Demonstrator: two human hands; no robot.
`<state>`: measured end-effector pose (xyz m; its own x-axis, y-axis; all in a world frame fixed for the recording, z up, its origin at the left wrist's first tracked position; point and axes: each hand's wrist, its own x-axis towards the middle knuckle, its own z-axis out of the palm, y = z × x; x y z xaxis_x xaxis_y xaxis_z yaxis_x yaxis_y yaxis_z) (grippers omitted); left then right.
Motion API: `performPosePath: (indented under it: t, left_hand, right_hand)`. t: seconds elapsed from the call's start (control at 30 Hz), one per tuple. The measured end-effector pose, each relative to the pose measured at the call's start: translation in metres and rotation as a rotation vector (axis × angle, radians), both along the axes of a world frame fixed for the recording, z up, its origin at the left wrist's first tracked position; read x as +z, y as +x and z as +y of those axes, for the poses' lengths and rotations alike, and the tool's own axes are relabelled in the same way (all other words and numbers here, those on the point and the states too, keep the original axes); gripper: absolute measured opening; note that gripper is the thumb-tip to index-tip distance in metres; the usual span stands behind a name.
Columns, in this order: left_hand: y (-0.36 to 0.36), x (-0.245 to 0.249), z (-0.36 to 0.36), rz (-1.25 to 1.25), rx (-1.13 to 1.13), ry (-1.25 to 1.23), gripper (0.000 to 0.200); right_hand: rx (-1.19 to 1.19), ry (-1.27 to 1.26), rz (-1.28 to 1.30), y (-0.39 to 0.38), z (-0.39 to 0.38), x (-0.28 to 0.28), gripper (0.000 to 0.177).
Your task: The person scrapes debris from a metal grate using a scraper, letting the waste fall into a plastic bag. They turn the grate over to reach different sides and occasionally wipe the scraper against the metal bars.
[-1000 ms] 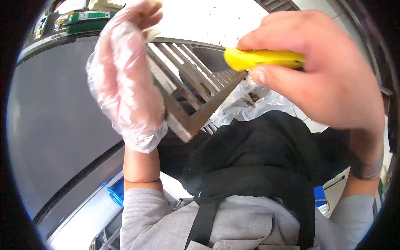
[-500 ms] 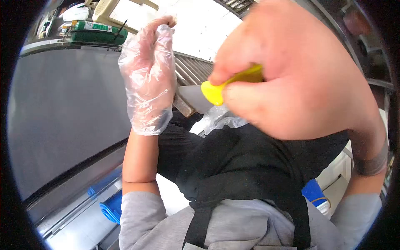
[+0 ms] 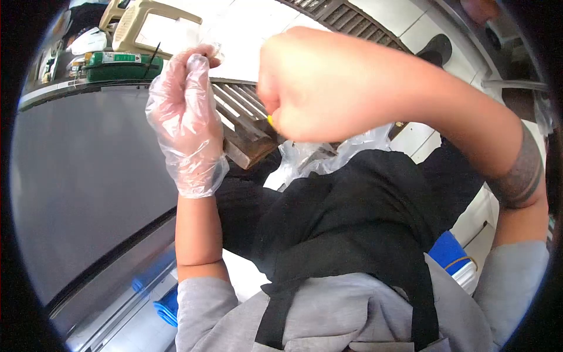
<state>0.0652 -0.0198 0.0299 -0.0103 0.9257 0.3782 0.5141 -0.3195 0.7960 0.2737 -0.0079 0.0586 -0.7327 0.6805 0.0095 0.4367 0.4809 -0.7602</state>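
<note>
Slip hazard at one slatted rack (image 3: 249, 154): two hands, one yellow tool (image 3: 270, 119), one glove (image 3: 199, 173).
The right hand (image 3: 328, 88), fingers clamped on the mostly hidden tool, is at the rack's right; a slip could strike the gloved left hand (image 3: 185, 120) at its left edge. Whether the left's curled fingers clamp the rack cannot be told; loose film could weaken grip.

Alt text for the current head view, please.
The bare right hand is curled around something yellow, mostly hidden; the left hand, in a clear plastic glove, is at the edge of a slatted frame. A black apron and grey shirt show below.
</note>
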Motion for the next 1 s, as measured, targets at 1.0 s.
performPosePath:
  t: [1.0]
  left_hand:
    - [0.003,-0.007,0.003,-0.069,-0.010,0.015,0.020]
  right_hand:
    - [-0.134,-0.086,0.060,0.008,-0.020,-0.064,0.021]
